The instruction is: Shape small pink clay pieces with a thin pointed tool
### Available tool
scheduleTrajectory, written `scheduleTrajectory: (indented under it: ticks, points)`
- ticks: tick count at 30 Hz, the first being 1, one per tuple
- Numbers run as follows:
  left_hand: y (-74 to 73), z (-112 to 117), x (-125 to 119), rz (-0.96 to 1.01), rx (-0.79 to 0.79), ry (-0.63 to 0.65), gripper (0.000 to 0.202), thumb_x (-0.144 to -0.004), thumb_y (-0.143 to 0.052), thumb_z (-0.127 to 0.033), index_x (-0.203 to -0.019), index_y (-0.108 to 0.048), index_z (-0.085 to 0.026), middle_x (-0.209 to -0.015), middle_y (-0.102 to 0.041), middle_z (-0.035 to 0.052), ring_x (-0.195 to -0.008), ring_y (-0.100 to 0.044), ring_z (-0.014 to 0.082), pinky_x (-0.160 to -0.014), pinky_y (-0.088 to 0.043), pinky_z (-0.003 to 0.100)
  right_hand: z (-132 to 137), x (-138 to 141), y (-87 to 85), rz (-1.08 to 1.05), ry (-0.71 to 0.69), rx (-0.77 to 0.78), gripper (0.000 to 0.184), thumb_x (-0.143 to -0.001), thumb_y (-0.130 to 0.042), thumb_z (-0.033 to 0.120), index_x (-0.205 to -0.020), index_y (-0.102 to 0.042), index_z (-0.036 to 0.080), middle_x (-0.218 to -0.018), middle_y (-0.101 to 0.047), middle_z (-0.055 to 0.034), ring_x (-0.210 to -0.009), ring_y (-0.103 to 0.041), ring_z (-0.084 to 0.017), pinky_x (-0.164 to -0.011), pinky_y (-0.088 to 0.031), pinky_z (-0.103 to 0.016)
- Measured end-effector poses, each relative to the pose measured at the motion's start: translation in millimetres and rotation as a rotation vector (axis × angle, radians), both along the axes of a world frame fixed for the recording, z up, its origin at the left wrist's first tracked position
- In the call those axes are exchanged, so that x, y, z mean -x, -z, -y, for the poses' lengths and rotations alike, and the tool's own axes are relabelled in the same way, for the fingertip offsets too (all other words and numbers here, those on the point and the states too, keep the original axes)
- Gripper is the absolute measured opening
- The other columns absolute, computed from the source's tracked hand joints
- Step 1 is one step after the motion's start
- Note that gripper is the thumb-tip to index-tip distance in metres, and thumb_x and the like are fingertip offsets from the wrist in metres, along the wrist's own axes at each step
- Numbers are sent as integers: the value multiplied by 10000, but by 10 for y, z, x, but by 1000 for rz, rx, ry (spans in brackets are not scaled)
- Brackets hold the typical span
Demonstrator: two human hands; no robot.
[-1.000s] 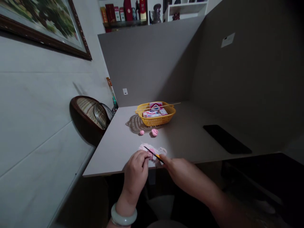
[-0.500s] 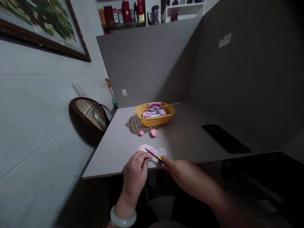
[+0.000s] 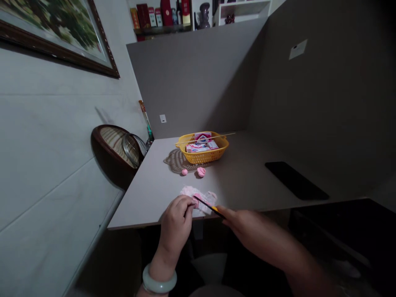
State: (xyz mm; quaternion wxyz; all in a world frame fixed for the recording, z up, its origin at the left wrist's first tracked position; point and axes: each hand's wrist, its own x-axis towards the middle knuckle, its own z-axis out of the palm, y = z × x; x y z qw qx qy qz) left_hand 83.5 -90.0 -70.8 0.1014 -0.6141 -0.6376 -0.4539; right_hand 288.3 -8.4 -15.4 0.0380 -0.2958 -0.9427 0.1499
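Shifted a little rightward since the earlier frame, the right hand (image 3: 244,225) has drawn its slim black-and-yellow craft tool (image 3: 208,205) along with it, the tip now resting further right over the crumpled pink-and-white sheet (image 3: 199,201), which looks like soft modelling clay. That hand is closed firmly on the tool's yellow end, the thin black shaft sticking out toward the left hand (image 3: 177,222). The left hand's fingers are curled tight and clenched at the sheet's near edge, with a smooth pale bangle (image 3: 159,279) around that wrist.

Beyond them, just in front of the yellow plastic basket (image 3: 204,156), sit two rounded pink clay lumps (image 3: 201,172) on the matte grey table (image 3: 145,202). A lacy, beige round mat (image 3: 177,161) lies against the basket's left side. Inside the perforated basket stand printed cardboard boxes (image 3: 202,137), with a thin wooden skewer (image 3: 213,137) laid across its rim. Well to the basket's right lies a flat black slab (image 3: 296,180).
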Motion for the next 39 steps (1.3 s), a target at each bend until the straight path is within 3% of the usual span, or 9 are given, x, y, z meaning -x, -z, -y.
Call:
scheduleTrajectory:
  ticks: [3, 8, 15, 24, 29, 36, 39]
  points:
    - [0, -2, -2, -8, -8, 0, 175, -918, -541, -82, -921, -653, -217, -949, -719, 30, -932, -686, 189, -868, -554, 337, 27, -28, 18, 28, 23, -47, 374, -984, -445, 192, -1329, -580, 246, -858, -771, -72, -715, -728, -219, -565, -364, -262]
    - [-7, -10, 13, -35, -41, -19, 168, -911, -553, -79, -915, -655, -212, -951, -722, 28, -930, -691, 190, -866, -558, 338, -43, 205, 22, -13, -17, -41, 378, -989, -372, 148, -1298, -583, 204, -867, -767, -88, -736, -725, -207, -562, -358, -257]
    - [-4, -9, 14, 11, -5, 22, 176, -918, -543, -74, -907, -651, -212, -931, -714, 22, -915, -680, 176, -863, -551, 327, -57, -42, 12, -16, -8, 15, 341, -976, -467, 222, -1284, -606, 276, -834, -771, -51, -700, -729, -214, -548, -355, -243]
    - [0, -5, 16, -15, -3, -13, 93, -925, -575, -146, -924, -641, -211, -965, -707, 40, -942, -671, 197, -870, -547, 350, -52, 329, 41, -76, -35, -27, 382, -969, -402, 122, -1282, -599, 215, -922, -773, -87, -799, -735, -214, -589, -365, -249]
    - [14, -30, -29, -76, -13, -110, 32, -930, -603, -213, -912, -630, -210, -927, -695, 40, -886, -665, 208, -821, -547, 357, 28, 299, 67, -74, 2, -6, 429, -958, -409, 107, -1348, -558, 203, -927, -774, -99, -829, -743, -245, -593, -386, -259]
    - [11, -26, -40, -112, -77, -87, 49, -932, -595, -177, -911, -628, -207, -904, -697, 37, -882, -673, 193, -834, -548, 334, 193, 52, 174, -80, 75, 39, 387, -977, -446, 143, -1332, -567, 240, -939, -772, -67, -802, -739, -224, -613, -414, -266]
    - [12, -24, -32, -115, -85, -78, 48, -928, -601, -174, -908, -633, -205, -915, -705, 41, -894, -675, 194, -849, -550, 338, 217, 24, 133, -32, 74, -16, 390, -971, -460, 144, -1331, -577, 237, -905, -771, -70, -768, -735, -228, -572, -390, -270]
